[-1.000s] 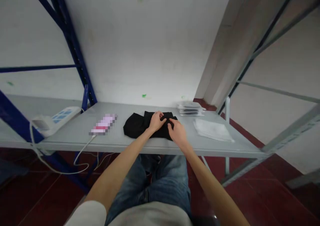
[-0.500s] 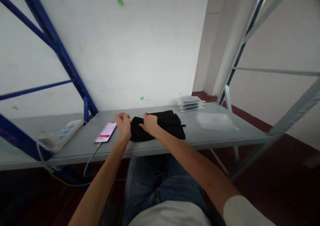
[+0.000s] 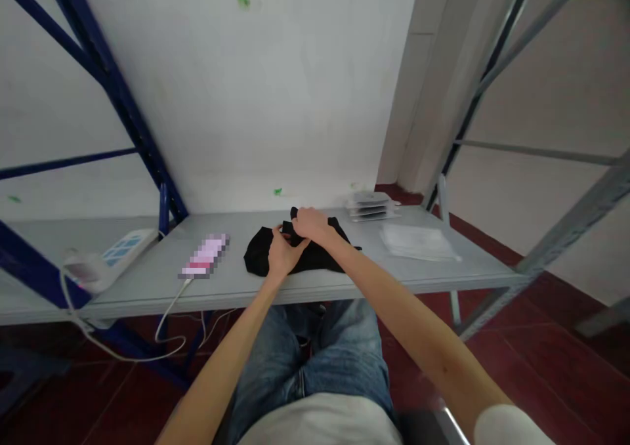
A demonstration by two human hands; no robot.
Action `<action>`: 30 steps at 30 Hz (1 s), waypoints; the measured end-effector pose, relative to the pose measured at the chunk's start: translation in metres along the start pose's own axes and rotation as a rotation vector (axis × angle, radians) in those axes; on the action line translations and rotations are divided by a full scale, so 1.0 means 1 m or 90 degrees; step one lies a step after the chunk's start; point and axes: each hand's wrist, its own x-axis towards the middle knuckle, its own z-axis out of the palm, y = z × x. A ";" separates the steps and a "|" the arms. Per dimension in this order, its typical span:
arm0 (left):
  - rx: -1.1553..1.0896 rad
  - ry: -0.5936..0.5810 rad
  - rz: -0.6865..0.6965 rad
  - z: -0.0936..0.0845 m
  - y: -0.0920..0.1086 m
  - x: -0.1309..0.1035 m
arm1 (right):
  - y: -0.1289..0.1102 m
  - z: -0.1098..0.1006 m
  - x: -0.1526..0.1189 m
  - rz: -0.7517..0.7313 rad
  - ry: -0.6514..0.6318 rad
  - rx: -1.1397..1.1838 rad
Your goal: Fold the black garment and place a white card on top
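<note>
A black piece of folded cloth (image 3: 319, 256) lies near the front edge of the grey table, directly before me. My left hand (image 3: 284, 251) pinches the cloth near its middle, fingers bent around a raised fold. Just behind it and to the right, my right hand (image 3: 312, 224) is closed on another part of the same cloth, lifting a bit of it off the table. The two hands are almost touching. Their fingertips are partly hidden by the cloth, whose exact kind I cannot make out.
On the left lie a phone (image 3: 205, 256) with a white cable and a white power strip (image 3: 121, 256). To the right are a stack of clear packets (image 3: 370, 206) and flat clear plastic bags (image 3: 418, 242). Blue rack posts (image 3: 130, 113) and the grey table (image 3: 344, 292) frame the place.
My left hand has moved right, from beside the cloth onto it. My right hand has shifted slightly right and away from me. The cloth is now bunched up in the middle.
</note>
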 end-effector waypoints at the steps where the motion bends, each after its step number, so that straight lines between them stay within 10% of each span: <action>1: 0.008 0.000 0.018 0.007 0.005 -0.002 | 0.008 -0.004 0.000 0.029 0.006 0.019; 12: 0.238 -0.009 0.157 0.028 0.020 -0.019 | 0.092 0.012 -0.017 0.173 -0.039 0.064; 30: 0.337 -0.113 0.332 -0.002 0.008 -0.005 | 0.081 0.033 -0.046 0.135 0.106 -0.094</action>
